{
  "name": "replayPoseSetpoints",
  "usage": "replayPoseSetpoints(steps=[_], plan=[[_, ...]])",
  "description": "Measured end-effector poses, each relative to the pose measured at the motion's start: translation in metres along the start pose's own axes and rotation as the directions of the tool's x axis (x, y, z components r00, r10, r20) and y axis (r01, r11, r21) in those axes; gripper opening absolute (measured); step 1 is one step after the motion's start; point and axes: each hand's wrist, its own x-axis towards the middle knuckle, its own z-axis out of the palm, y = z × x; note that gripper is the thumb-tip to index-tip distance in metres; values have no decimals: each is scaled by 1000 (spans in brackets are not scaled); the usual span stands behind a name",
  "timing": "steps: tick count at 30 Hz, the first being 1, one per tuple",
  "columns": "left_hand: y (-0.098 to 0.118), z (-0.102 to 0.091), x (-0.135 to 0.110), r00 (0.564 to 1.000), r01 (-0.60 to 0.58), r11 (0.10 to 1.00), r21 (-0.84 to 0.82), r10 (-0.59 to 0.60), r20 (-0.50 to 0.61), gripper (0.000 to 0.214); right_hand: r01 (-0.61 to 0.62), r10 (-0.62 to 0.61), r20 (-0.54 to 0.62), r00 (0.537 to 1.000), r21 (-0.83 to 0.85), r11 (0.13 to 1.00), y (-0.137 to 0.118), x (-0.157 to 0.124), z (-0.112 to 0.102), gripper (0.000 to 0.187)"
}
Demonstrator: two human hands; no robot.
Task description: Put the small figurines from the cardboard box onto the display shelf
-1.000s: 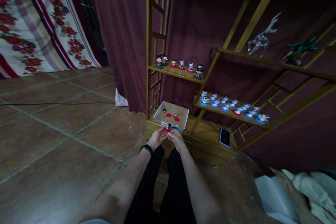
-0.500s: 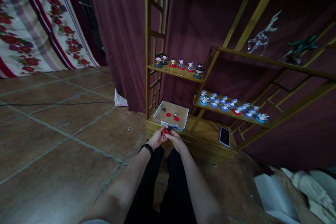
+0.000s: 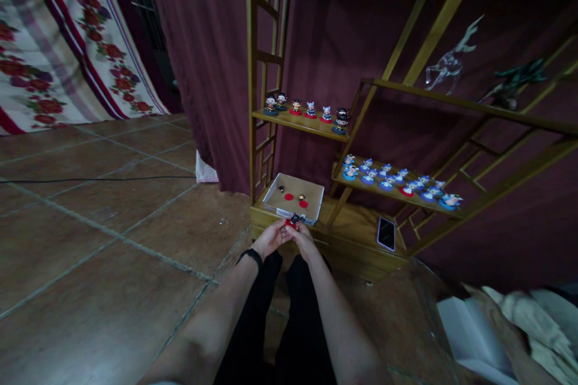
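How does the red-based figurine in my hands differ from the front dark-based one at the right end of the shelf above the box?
The dark-topped figurine leans, held between your left hand and right hand; the black-haired figurine stands upright on the brown wooden shelf. The dark-topped figurine's base is red; the black-haired figurine's base is dark. Both are small and dark on top.

— Photographed in what light?
— Dim, from a source out of view; flaring into pale glare on the tiled floor (image 3: 76,364) at lower left, sinking nearly to black over the burgundy backing cloth (image 3: 519,3) at upper right.
— Crisp throughout?
— Hardly: short on detail in the red-based figurine (image 3: 293,222) at lower centre, soft over the pale cloth (image 3: 515,311) at lower right, and bent by wide-angle distortion, pitching the wooden shelf unit (image 3: 446,19) and stretching the forearms (image 3: 212,316) toward the bottom edge.
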Motion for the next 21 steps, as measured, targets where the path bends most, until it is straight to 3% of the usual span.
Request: replayPoseSetpoints(steps=[16, 21], plan=[[-3, -1, 5, 997, 31, 998, 55, -27, -78, 31, 6, -11, 99, 995, 44, 999, -7, -6, 3, 51], [-5, 0, 6, 995, 42, 994, 96, -33, -98, 31, 41, -41, 38, 998, -10, 999, -3, -4, 1, 43]])
